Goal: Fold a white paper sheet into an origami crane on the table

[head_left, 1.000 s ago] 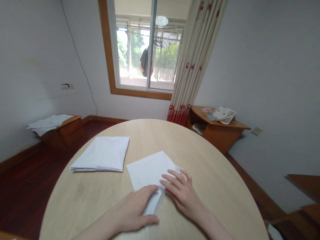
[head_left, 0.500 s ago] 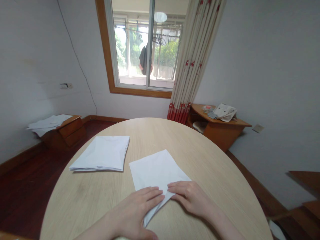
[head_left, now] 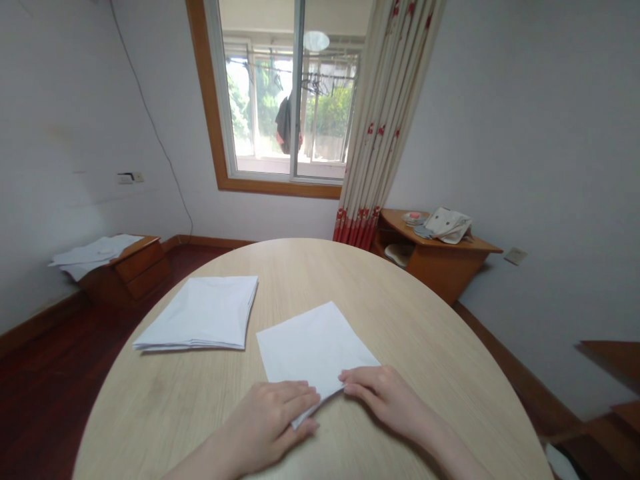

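A folded sheet of white paper (head_left: 313, 343) lies at an angle on the round table (head_left: 400, 320), one corner pointing away from me. My left hand (head_left: 273, 420) grips its near left side, fingers on top and the thumb by the near corner. At the near right edge, my right hand (head_left: 375, 393) pinches the paper between fingertips and thumb. The paper's left and right corners are partly covered by my hands. To the left, a stack of folded white paper (head_left: 203, 312) lies apart from both hands.
A low wooden cabinet (head_left: 143, 267) with papers on top stands at the left wall. Behind the table on the right, a wooden corner desk (head_left: 440, 260) holds a cloth bag (head_left: 450, 223). A curtain (head_left: 373, 133) hangs beside the window (head_left: 295, 100).
Both hands stay on the paper. The near corner flap, which stuck out toward me, has drawn back under my left hand. My left thumb has moved up to the paper's near corner.
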A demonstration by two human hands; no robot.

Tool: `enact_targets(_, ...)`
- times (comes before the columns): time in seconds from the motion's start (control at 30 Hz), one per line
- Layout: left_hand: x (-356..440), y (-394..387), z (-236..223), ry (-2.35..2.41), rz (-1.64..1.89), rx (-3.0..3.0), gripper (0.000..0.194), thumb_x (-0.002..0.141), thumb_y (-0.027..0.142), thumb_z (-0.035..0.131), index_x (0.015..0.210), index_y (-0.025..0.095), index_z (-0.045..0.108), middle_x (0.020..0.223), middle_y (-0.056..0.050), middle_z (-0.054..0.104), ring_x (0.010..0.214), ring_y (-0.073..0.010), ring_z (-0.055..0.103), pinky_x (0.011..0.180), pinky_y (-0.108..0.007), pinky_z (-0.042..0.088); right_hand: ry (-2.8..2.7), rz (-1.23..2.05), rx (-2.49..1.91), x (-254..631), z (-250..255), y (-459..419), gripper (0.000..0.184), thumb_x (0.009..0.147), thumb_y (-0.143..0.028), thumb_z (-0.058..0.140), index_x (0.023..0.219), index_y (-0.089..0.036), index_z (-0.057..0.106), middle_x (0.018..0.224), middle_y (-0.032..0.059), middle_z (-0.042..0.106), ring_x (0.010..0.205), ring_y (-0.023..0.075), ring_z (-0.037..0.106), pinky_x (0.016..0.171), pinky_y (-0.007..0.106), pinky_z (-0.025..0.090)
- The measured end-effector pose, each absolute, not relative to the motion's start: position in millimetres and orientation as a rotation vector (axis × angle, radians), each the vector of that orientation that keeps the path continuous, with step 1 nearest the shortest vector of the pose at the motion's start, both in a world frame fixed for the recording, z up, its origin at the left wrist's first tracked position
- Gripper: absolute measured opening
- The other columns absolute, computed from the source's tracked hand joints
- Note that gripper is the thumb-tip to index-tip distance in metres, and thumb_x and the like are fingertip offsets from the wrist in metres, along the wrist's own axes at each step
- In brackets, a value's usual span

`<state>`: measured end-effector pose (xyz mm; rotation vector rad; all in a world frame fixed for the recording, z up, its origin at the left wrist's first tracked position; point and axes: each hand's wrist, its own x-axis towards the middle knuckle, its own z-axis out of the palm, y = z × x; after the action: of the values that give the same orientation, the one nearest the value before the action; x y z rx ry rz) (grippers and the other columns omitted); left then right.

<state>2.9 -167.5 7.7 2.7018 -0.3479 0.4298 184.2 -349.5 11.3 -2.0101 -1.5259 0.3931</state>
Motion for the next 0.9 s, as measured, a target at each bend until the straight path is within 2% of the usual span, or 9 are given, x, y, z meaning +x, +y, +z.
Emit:
enact_targets(0.07,4,-167,6,-0.300,0.569,2.707,0.042,0.103,0.039,0.030,0.113,0.016,0.063,0.102,-0.009,0.074,0.089,-0.0233,0.072,0.074,-0.033,0.058,-1.518,0.375,-2.040,184,10,-349,0.027,0.096,-0.031,0.046,0.094,-0.022,0.070,0.099,0.0053,0.074,0.093,0.0216,0.068,0.084,0.032,0.049)
enact_targets(0.17,5,-168,4,-0.194,0.757,2.692,0.046,0.104,0.041,0.026,0.101,0.017,0.065,0.080,-0.004,0.075,0.066,-0.0182,0.072,0.057,-0.024,0.054,-1.521,0.336,-2.073,185,8,-347,0.026,0.097,-0.029,0.042,0.090,-0.021,0.066,0.090,0.0044,0.072,0.085,0.0199,0.066,0.076,0.029,0.048)
enact_targets(0.33,6,-169,4,-0.079,0.944,2.661,0.048,0.105,0.039,0.024,0.082,0.018,0.061,0.059,0.001,0.067,0.048,-0.0134,0.065,0.046,-0.021,0.043,-1.538,0.209,-2.152,185,6,-343,0.026,0.097,-0.023,0.040,0.078,-0.020,0.057,0.082,0.0040,0.063,0.078,0.0189,0.061,0.069,0.027,0.045)
enact_targets(0.47,6,-170,4,-0.023,0.951,2.654,0.050,0.105,0.039,0.021,0.074,0.019,0.056,0.054,0.002,0.062,0.043,-0.0119,0.061,0.044,-0.020,0.038,-1.516,0.170,-2.201,182,6,-342,0.025,0.097,-0.024,0.042,0.074,-0.021,0.052,0.082,0.0034,0.061,0.079,0.0187,0.059,0.069,0.027,0.043)
enact_targets(0.6,5,-171,3,0.052,0.817,2.607,0.050,0.104,0.041,0.020,0.072,0.020,0.052,0.054,0.003,0.059,0.043,-0.0115,0.058,0.045,-0.020,0.036,-1.463,0.132,-2.251,180,4,-342,0.023,0.096,-0.026,0.044,0.074,-0.021,0.048,0.083,0.0035,0.060,0.079,0.0188,0.058,0.068,0.027,0.042)
enact_targets(0.8,1,-173,6,0.161,0.548,2.458,0.033,0.100,0.040,0.031,0.082,0.022,0.051,0.054,0.004,0.054,0.047,-0.0140,0.056,0.050,-0.022,0.038,-1.440,0.092,-2.235,180,0,-340,0.021,0.095,-0.029,0.046,0.075,-0.021,0.047,0.083,0.0041,0.060,0.080,0.0201,0.056,0.069,0.030,0.042)
enact_targets(0.9,0,-174,7,0.188,0.458,2.368,0.031,0.098,0.040,0.032,0.079,0.022,0.048,0.051,0.006,0.048,0.047,-0.0139,0.051,0.050,-0.022,0.035,-1.485,0.081,-2.240,179,-1,-338,0.022,0.095,-0.026,0.045,0.074,-0.021,0.047,0.082,0.0044,0.060,0.080,0.0204,0.054,0.071,0.032,0.041)
